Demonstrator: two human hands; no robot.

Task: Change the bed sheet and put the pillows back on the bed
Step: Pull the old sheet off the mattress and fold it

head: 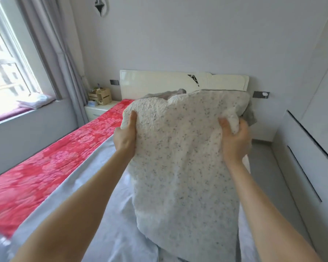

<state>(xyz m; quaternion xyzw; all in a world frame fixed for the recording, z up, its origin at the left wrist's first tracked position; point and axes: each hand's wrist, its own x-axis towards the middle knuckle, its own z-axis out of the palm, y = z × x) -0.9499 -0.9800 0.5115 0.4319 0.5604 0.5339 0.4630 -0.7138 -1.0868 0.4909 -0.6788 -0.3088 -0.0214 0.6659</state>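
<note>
A white pillow [182, 157] with small grey speckles is held up over the bed, long side running away from me. My left hand [125, 136] grips its left edge, thumb on top. My right hand [235, 140] clutches a bunched fold at its right edge. A pale grey-blue sheet [102, 195] covers the near and middle part of the mattress. A red floral cover [45, 167] lies bare along the bed's left side. Behind the pillow, against the cream headboard [159, 84], grey bedding [165, 94] is partly hidden.
A white nightstand [95, 110] with wooden crates [100, 96] stands left of the headboard. A window with grey curtains [59, 53] and a sill holding folded cloth [34, 101] is on the left. White cabinets [311, 148] line the right, with grey floor [261, 163] between.
</note>
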